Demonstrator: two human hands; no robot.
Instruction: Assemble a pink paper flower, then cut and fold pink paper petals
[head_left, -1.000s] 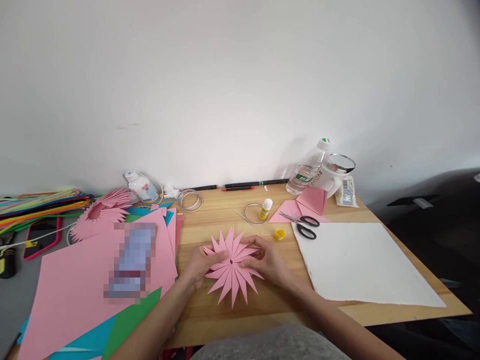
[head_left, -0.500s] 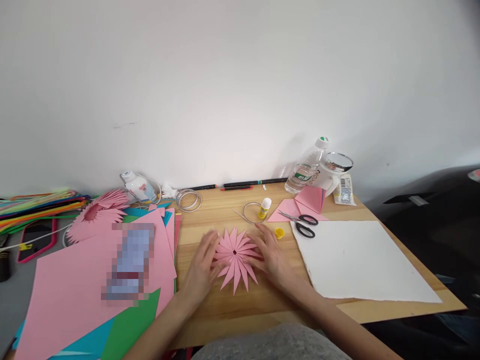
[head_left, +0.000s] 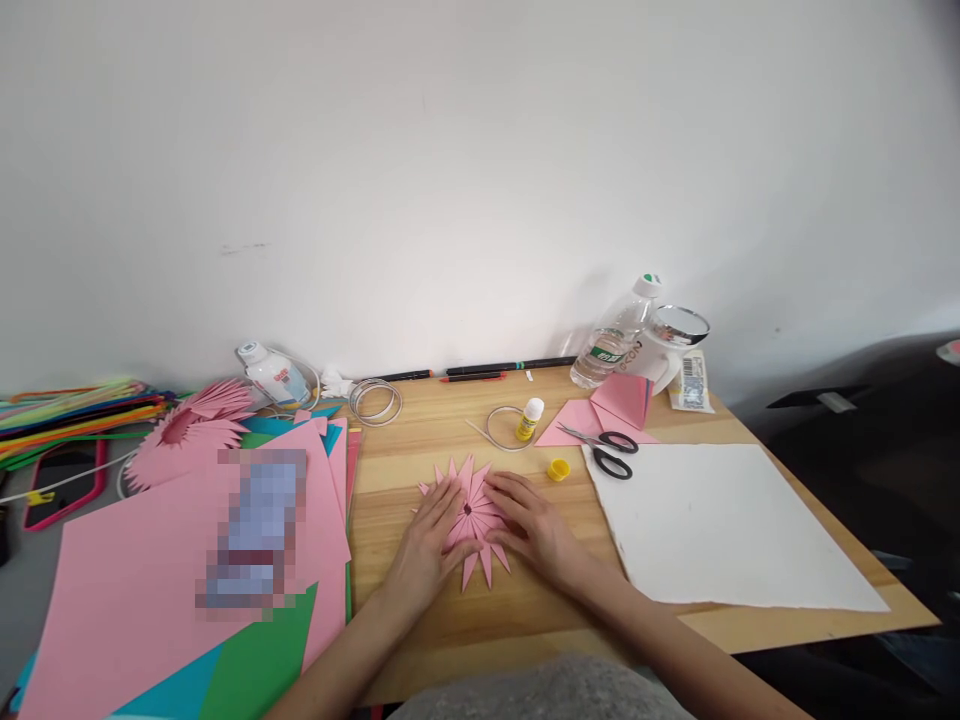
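Observation:
A pink folded-paper star (head_left: 472, 490) with many narrow points and a small dark centre hole lies flat on the wooden table. My left hand (head_left: 430, 537) rests open on its left side, fingers stretched over the points. From the right, my right hand (head_left: 531, 527) lies open on the star's edge, fingers extended toward the centre and thumb below. Both hands cover part of the points. Beyond my right hand stand a yellow glue stick (head_left: 529, 420) with a white top and a small yellow cap (head_left: 559, 469).
Black-handled scissors (head_left: 611, 453) lie across folded pink paper (head_left: 570, 418) and a white sheet (head_left: 727, 525). A water bottle (head_left: 611, 340) and a white mug (head_left: 656, 355) stand behind. Coloured paper (head_left: 112, 560), a pink paper ring (head_left: 180, 425) and coloured stems (head_left: 82, 410) lie left.
My left hand has moved right onto the star and now covers its left points. My right hand has settled flatter on the right edge. The view has shifted slightly.

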